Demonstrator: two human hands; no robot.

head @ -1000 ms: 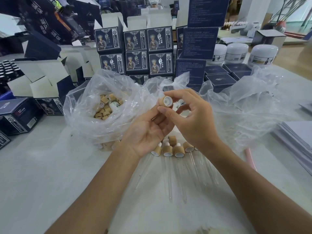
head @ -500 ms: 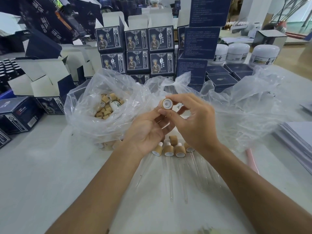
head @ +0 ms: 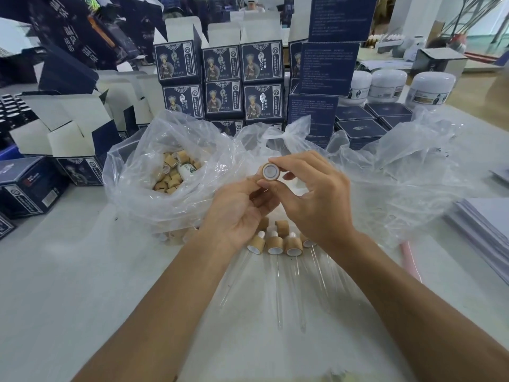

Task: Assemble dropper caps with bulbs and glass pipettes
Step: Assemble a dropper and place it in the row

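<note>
Counter (head: 68, 285): pale work surface carrying all items below.

Boxes (head: 220, 78): dark blue printed cartons stacked at 12 o'clock, with white jars (head: 387, 85) at 1 o'clock.

Plastic bag (head: 165, 172): clear, open, at 10 o'clock from the hands; loose wooden caps (head: 172, 176) heaped inside. A second crumpled clear bag (head: 413, 166) lies at 2 o'clock.

Finished droppers (head: 275, 244): a row with wooden caps, white bulbs and glass tubes, on the counter at 6 o'clock, just below the hands.

Right hand (head: 316, 205): pinching a single cap (head: 271, 171) by its rim, white-lined open end facing the camera, held above the counter.

Left hand (head: 237, 213): fingers curled beside the cap's lower edge; whether it holds a bulb cannot be told.

Handling note: probably best to keep the cap square and steady and press the bulb in centred, so it seats evenly.
</note>
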